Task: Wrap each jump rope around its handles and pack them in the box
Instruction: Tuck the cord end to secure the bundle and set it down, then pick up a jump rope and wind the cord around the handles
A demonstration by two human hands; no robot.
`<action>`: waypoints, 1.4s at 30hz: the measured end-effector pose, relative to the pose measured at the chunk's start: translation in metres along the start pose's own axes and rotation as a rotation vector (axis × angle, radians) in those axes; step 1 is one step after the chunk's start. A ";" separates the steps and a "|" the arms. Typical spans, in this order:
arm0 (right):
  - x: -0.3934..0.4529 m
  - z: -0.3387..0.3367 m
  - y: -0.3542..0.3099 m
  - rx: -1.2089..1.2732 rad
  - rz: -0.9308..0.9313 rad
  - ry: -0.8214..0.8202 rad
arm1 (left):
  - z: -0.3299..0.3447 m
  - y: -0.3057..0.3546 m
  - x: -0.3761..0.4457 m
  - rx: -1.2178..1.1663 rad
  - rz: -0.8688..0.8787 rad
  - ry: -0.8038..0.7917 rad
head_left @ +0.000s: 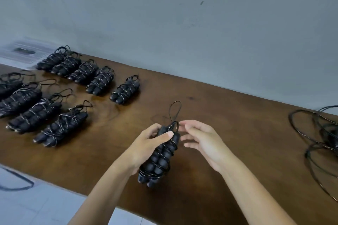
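Note:
My left hand (148,144) grips a black jump rope bundle (159,160), its two handles side by side with the cord wound crosswise round them. The thumb presses across the upper end. A small loop of cord (175,109) sticks up from the top. My right hand (201,140) hovers just right of the bundle with fingers spread and relaxed, fingertips near the loop's base, holding nothing. Several wrapped bundles (62,128) lie in two rows on the left of the table. No box is in view.
The brown wooden table (237,133) runs along a grey wall. Loose unwrapped black ropes (321,137) lie tangled at the right edge. A pale sheet with a dark object (23,51) sits at the far left corner. Light floor tiles show below the near edge.

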State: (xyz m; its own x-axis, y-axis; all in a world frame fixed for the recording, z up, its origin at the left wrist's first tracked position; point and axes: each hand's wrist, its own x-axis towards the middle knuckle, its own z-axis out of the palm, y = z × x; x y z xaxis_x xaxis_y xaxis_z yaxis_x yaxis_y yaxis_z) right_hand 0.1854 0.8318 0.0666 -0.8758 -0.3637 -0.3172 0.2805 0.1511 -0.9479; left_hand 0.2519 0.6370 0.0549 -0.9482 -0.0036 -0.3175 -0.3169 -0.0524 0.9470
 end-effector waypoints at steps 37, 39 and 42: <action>0.013 0.069 0.021 -0.002 0.033 0.282 | -0.110 0.015 0.043 0.683 0.258 0.035; 0.006 0.045 0.024 -0.003 0.029 0.315 | -0.078 0.011 0.050 0.645 0.261 -0.014; -0.010 0.003 0.030 -0.022 0.030 0.373 | -0.023 0.009 0.059 0.623 0.264 -0.097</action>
State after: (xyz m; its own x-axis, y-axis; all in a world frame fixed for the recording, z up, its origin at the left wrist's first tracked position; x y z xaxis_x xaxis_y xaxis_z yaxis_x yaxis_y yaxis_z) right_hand 0.2034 0.8369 0.0414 -0.9512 0.0003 -0.3086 0.3038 0.1778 -0.9360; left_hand 0.1941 0.6132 0.0435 -0.9837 0.1538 -0.0937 0.0004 0.5222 0.8528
